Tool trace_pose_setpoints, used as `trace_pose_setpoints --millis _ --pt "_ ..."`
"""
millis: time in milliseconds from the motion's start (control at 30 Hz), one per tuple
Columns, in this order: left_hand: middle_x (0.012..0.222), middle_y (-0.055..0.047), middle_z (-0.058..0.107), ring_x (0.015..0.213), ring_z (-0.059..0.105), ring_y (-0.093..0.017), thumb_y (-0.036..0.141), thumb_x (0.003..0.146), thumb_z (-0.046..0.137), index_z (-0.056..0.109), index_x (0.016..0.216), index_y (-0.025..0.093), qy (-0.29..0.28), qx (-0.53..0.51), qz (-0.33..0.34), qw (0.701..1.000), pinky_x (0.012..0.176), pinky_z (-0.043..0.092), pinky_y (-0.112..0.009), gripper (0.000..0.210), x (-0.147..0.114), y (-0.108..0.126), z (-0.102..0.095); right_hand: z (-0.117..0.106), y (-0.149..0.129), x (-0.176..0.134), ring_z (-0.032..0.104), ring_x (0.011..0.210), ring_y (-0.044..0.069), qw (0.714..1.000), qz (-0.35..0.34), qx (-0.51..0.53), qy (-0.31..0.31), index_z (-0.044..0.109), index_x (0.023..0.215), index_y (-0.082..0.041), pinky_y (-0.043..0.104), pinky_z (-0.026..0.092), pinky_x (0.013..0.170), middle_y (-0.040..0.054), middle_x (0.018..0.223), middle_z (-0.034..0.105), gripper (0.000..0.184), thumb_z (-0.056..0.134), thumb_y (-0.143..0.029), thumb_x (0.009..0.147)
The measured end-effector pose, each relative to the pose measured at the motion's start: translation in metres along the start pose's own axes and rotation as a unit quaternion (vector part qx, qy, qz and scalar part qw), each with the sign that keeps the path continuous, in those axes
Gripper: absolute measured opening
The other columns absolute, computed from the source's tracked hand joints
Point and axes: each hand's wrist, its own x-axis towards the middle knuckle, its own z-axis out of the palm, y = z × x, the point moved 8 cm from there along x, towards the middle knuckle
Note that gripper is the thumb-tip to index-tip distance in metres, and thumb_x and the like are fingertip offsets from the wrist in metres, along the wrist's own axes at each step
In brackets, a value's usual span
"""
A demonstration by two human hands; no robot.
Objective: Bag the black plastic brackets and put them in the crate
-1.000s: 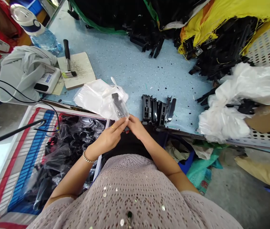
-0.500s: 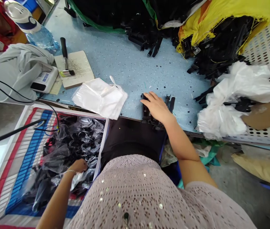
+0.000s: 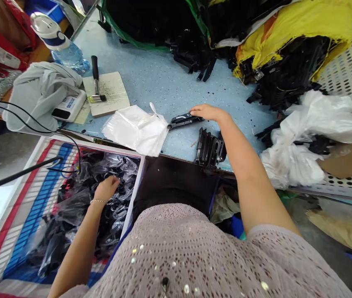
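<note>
My right hand (image 3: 206,111) grips the right end of a long black plastic part (image 3: 182,121) on the blue speckled table (image 3: 151,74). The part's left end reaches the edge of a stack of white plastic bags (image 3: 138,130). Below my right wrist, several similar black parts (image 3: 210,149) stand side by side near the table's front edge. My left hand (image 3: 105,189) is over a box of black parts in clear bags (image 3: 120,165). Its fingers are curled, and nothing shows in them.
Left on the table are a black-handled brush (image 3: 95,78) on a board (image 3: 118,89), a white scale (image 3: 70,105) and a water bottle (image 3: 68,56). Sacks spill black parts (image 3: 194,58) at the back, including a yellow sack (image 3: 306,25). White plastic (image 3: 288,145) lies at right.
My right hand has moved up from the row of black parts and now holds one part farther back. My left hand has risen up and away from the white item in the box.
</note>
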Motion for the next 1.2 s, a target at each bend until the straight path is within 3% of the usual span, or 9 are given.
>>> trace_pose_setpoints --millis 167,267,367,467,567,700,967,1100,1200 --pt "0.115 -0.016 0.073 0.108 0.068 -0.029 0.036 0.098 0.049 0.075 0.112 0.017 0.207 -0.004 0.196 0.959 0.099 0.053 -0.042 0.035 0.059 0.141 -0.044 0.002 -0.008 -0.008 0.049 0.141 0.035 0.994 -0.069 -0.077 0.021 0.05 0.153 -0.017 0.044 0.043 0.113 0.0166 0.161 0.044 0.076 0.076 -0.035 0.083" --pt "0.109 -0.023 0.071 0.109 0.065 -0.037 0.024 0.093 0.055 0.077 0.093 0.013 0.205 0.063 0.181 0.96 0.091 0.054 -0.049 0.025 0.094 0.189 -0.042 0.002 -0.007 -0.018 0.056 0.132 0.035 0.991 -0.04 -0.126 0.035 0.059 0.143 -0.014 0.045 0.045 0.108 0.0195 0.148 0.057 0.065 0.075 -0.026 0.082" --pt "0.093 -0.016 0.071 0.094 0.067 -0.031 0.02 0.084 0.065 0.072 0.072 0.017 0.172 -0.004 0.13 0.977 0.08 0.054 -0.042 0.014 0.122 0.182 -0.044 -0.007 -0.007 -0.037 0.063 0.116 0.034 0.991 0.005 -0.086 0.105 0.069 0.123 -0.012 0.045 0.047 0.101 0.0174 0.125 0.069 0.045 0.074 -0.028 0.082" --pt "0.068 -0.004 0.066 0.068 0.061 -0.02 0.03 0.077 0.074 0.07 0.069 0.018 0.119 -0.183 0.083 0.972 0.068 0.049 -0.033 0.015 0.136 0.154 -0.047 -0.004 -0.022 -0.067 0.067 0.103 0.03 0.967 0.006 0.169 0.192 0.07 0.114 -0.014 0.044 0.051 0.095 0.0111 0.111 0.073 0.043 0.076 -0.038 0.08" --pt "0.055 0.002 0.057 0.053 0.049 -0.013 0.038 0.077 0.072 0.073 0.073 0.017 0.07 -0.326 0.039 0.942 0.056 0.039 -0.028 0.022 0.14 0.137 -0.043 0.035 -0.066 -0.085 0.072 0.098 0.024 0.841 -0.059 0.521 0.138 0.067 0.116 -0.018 0.041 0.057 0.092 0.0065 0.108 0.075 0.044 0.075 -0.044 0.081" --pt "0.065 0.0 0.065 0.057 0.053 -0.012 0.037 0.071 0.077 0.074 0.079 0.015 0.083 -0.394 0.044 0.914 0.056 0.04 -0.026 0.024 0.134 0.138 -0.039 0.098 -0.134 -0.086 0.076 0.088 0.02 0.688 -0.093 0.72 -0.006 0.07 0.101 -0.017 0.031 0.061 0.085 0.0054 0.094 0.078 0.039 0.082 -0.042 0.074" --pt "0.103 -0.011 0.077 0.1 0.07 -0.024 0.013 0.086 0.051 0.075 0.092 0.017 0.225 -0.142 0.192 0.945 0.097 0.056 -0.042 0.025 0.115 0.147 -0.059 0.186 -0.148 -0.102 0.078 0.075 0.019 0.559 0.052 0.814 -0.145 0.068 0.101 -0.008 0.023 0.065 0.067 0.0152 0.09 0.08 0.023 0.062 -0.03 0.095" --pt "0.124 -0.02 0.072 0.117 0.068 -0.031 0.012 0.093 0.045 0.074 0.12 0.011 0.246 -0.012 0.24 0.939 0.106 0.055 -0.05 0.04 0.109 0.153 -0.062 0.202 -0.139 -0.117 0.076 0.07 0.017 0.521 0.117 0.837 -0.121 0.065 0.106 -0.007 0.021 0.065 0.064 0.0148 0.087 0.079 0.024 0.048 -0.024 0.101" --pt "0.141 -0.021 0.063 0.131 0.062 -0.031 0.011 0.095 0.044 0.061 0.143 0.009 0.245 -0.001 0.274 0.93 0.113 0.053 -0.049 0.05 0.098 0.162 -0.066 0.203 -0.156 -0.119 0.074 0.068 0.016 0.475 0.095 0.853 -0.195 0.063 0.116 -0.002 0.02 0.063 0.061 0.0164 0.088 0.078 0.039 0.041 -0.032 0.104"
